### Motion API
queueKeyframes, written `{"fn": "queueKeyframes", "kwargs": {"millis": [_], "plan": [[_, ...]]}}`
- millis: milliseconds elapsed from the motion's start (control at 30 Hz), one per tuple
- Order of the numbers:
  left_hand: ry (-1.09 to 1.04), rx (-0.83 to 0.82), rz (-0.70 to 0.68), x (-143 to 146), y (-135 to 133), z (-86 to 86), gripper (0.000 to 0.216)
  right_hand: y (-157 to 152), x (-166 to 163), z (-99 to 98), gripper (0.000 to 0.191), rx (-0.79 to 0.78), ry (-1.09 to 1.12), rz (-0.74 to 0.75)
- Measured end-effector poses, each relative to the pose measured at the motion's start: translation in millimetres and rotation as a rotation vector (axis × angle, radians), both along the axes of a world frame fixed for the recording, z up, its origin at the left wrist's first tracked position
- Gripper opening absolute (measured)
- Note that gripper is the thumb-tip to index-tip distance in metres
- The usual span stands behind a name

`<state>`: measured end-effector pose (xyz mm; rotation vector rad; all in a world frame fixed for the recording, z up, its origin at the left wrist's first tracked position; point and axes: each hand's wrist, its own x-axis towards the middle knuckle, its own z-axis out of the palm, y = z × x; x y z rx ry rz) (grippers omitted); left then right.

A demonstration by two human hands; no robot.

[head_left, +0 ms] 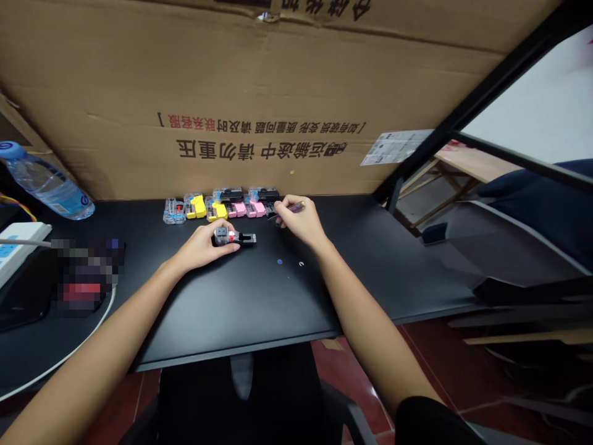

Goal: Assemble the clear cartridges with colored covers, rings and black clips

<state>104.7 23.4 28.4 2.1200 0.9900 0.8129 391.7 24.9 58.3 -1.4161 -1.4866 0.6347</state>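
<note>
My left hand [202, 247] is closed round a small device [231, 236] with a clear body, a grey block, a red part and a black end pointing right. It is held just above or on the black table; which, I cannot tell. My right hand [299, 221] pinches a slim, dark pen-like tool [297, 207] with a gold-coloured end. Its tip points down and left, near a small dark piece by my fingers. Behind both hands lies a row of small clear plastic devices with yellow parts [217, 212], pink parts [256, 209] and black parts [230, 194].
A small blue disc [279, 262] and a white C-shaped ring [301, 264] lie on the black table [241, 309]. A large cardboard sheet [259, 80] stands behind. At left are a water bottle [50, 182], a white power strip [23, 244] and a white cable [99, 321].
</note>
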Motion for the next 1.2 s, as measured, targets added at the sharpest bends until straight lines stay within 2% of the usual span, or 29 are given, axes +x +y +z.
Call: {"fn": "queueKeyframes", "kwargs": {"millis": [100,200,433,633,767,900,1000,1100,1200], "plan": [[-0.018,0.013,-0.004,-1.4,2.1,1.2,0.041,-12.3,-25.6,4.0,0.036,-0.006,0.136,0.173],[-0.044,0.025,-0.008,-2.8,4.5,0.9,0.047,-20.5,-46.3,0.5,0.038,-0.038,0.225,0.273],[-0.041,0.036,-0.069,-0.7,2.9,-0.8,0.045,-20.1,-58.8,-14.4,0.034,-0.125,0.313,0.291],[-0.028,-0.020,-0.033,-0.9,2.1,-3.1,0.051,-23.0,-62.7,-19.7,0.043,-0.052,0.219,0.305],[-0.035,-0.029,-0.019,-2.3,3.1,-5.1,0.052,-19.4,-55.7,-13.7,0.055,-0.042,0.239,0.254],[-0.066,-0.055,0.009,-2.2,4.0,-6.6,0.056,-12.6,-36.1,-2.8,0.068,0.092,0.226,0.157],[-0.107,-0.101,0.018,-1.9,5.2,-6.7,0.053,-10.5,-28.0,-4.4,0.058,0.112,-0.005,0.233],[-0.142,-0.103,0.025,-3.2,7.0,-6.4,0.049,-10.7,-30.9,-14.7,0.041,0.186,-0.251,0.412],[-0.106,-0.076,0.036,-6.3,8.9,-6.4,0.047,-10.5,-37.0,-25.1,0.021,0.224,-0.314,0.523]]}}
